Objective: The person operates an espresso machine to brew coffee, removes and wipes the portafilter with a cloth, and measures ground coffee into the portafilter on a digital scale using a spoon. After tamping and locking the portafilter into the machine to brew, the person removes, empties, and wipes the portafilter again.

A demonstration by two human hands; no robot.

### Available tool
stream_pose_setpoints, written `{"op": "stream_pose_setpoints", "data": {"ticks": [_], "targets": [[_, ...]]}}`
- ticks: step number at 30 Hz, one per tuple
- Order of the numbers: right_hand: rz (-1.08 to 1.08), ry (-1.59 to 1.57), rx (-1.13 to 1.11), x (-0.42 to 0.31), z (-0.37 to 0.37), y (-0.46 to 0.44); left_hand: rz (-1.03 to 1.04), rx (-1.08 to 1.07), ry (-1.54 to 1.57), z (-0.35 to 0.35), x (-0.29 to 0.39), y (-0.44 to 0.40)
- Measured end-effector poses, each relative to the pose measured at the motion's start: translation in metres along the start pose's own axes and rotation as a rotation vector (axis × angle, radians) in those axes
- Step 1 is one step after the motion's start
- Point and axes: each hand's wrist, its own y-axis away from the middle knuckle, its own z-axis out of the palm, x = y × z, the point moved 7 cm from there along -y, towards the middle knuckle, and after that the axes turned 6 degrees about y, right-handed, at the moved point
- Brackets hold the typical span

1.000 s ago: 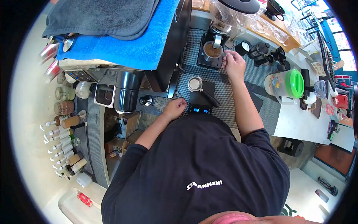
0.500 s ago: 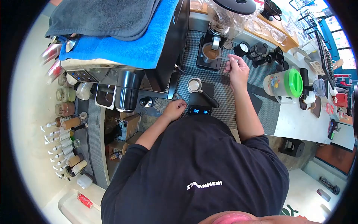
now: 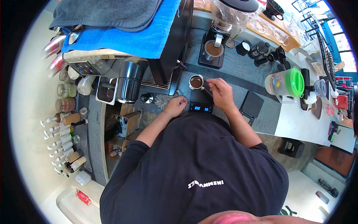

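My right hand (image 3: pixel 221 94) is pinched on a spoon, of which little shows now; its fingertips are just right of the portafilter (image 3: pixel 196 82). Brown coffee grounds lie in the portafilter's basket, and the black handle runs partly behind my right hand. Below the portafilter is a black scale (image 3: pixel 201 108) with lit blue digits. My left hand (image 3: pixel 176 106) rests at the scale's left side, fingers curled in, nothing visible in them. A cup of coffee grounds (image 3: pixel 213 50) stands on the base of the black grinder (image 3: pixel 218 28).
At the left is an espresso machine (image 3: pixel 167 44) with a blue towel (image 3: pixel 112 48) on top. A tamper (image 3: pixel 147 98) and a grey cloth (image 3: pixel 162 100) are near my left hand. A green-lidded container (image 3: pixel 278 83) and a dark flat pad (image 3: pixel 252 103) are to the right.
My right hand has come from the grounds cup down to the portafilter with the spoon. Grounds now show in the basket, which looked bare before. My left hand stays by the scale.
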Motion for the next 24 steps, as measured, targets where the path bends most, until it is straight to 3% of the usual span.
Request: {"op": "stream_pose_setpoints", "data": {"ticks": [7, 13, 17, 20, 23, 24], "targets": [[-0.034, 0.094, 0.254, -0.012, -0.050, -0.051, -0.033, -0.010, 0.013, 0.000, 0.003, 0.002], [-0.147, 0.372, 0.202, 0.006, -0.048, -0.106, -0.021, -0.005, 0.038, 0.000, 0.003, 0.002], [0.036, 0.227, 0.244, 0.039, -0.043, -0.112, -0.006, -0.001, -0.010, -0.001, 0.003, 0.001], [0.501, -0.038, 0.201, 0.082, -0.039, -0.105, 0.018, 0.016, -0.044, -0.002, 0.001, 0.001], [0.601, -0.391, 0.235, 0.079, -0.038, -0.099, -0.020, 0.012, -0.056, -0.003, 0.005, 0.002], [0.545, -0.383, 0.227, 0.078, -0.038, -0.099, -0.035, 0.012, -0.060, -0.003, 0.004, 0.003]]}}
